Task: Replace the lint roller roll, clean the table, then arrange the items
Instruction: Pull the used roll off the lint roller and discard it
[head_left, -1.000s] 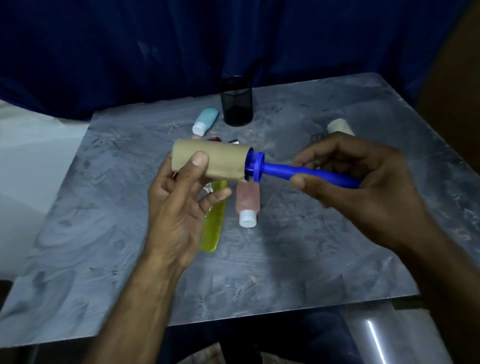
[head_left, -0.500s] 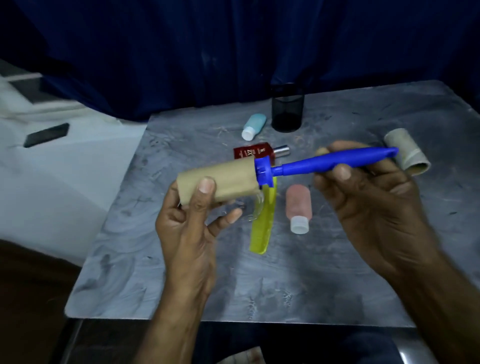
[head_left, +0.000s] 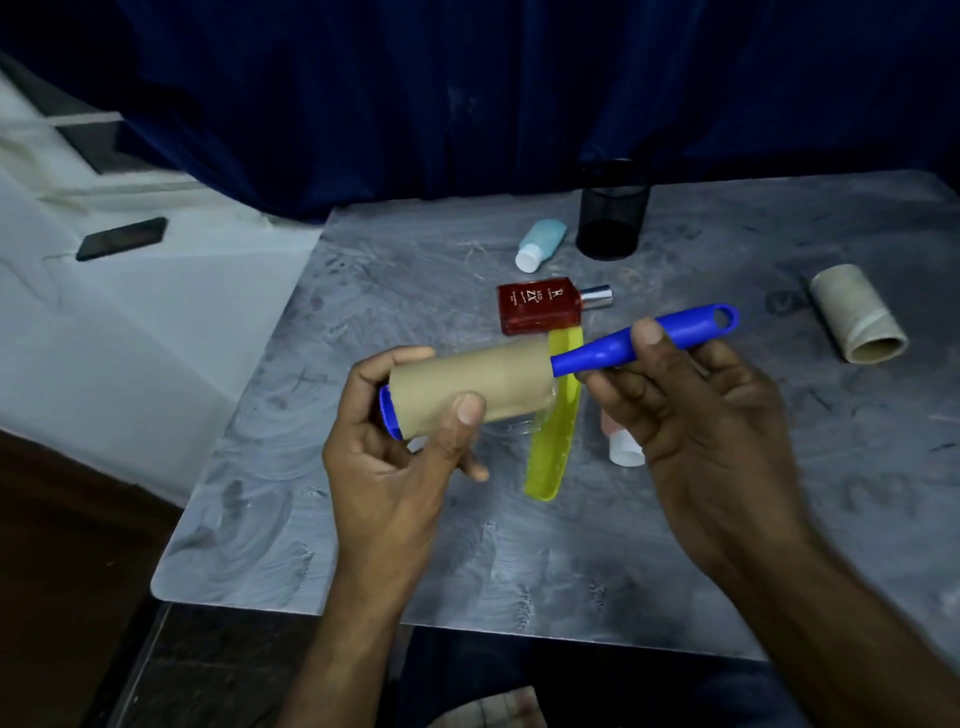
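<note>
A tan roll (head_left: 470, 387) sits fully over the head of the blue lint roller, whose end cap (head_left: 388, 413) shows at the roll's left end. My left hand (head_left: 395, 457) grips the roll, thumb on its front. My right hand (head_left: 691, 415) holds the blue handle (head_left: 644, 340) between thumb and fingers, above the grey table (head_left: 363, 530). A second tan roll (head_left: 854, 319) lies on its side at the right of the table.
On the table lie a red perfume bottle (head_left: 540, 307), a yellow comb (head_left: 553, 431), a pink bottle with a white cap (head_left: 623, 449) partly behind my right hand, and a light blue bottle (head_left: 540, 243). A black mesh cup (head_left: 612, 215) stands at the back. A dark phone (head_left: 122, 238) lies off to the left.
The roll has slid all the way onto the roller head, so the blue cap now shows at its left end. The view has shifted left.
</note>
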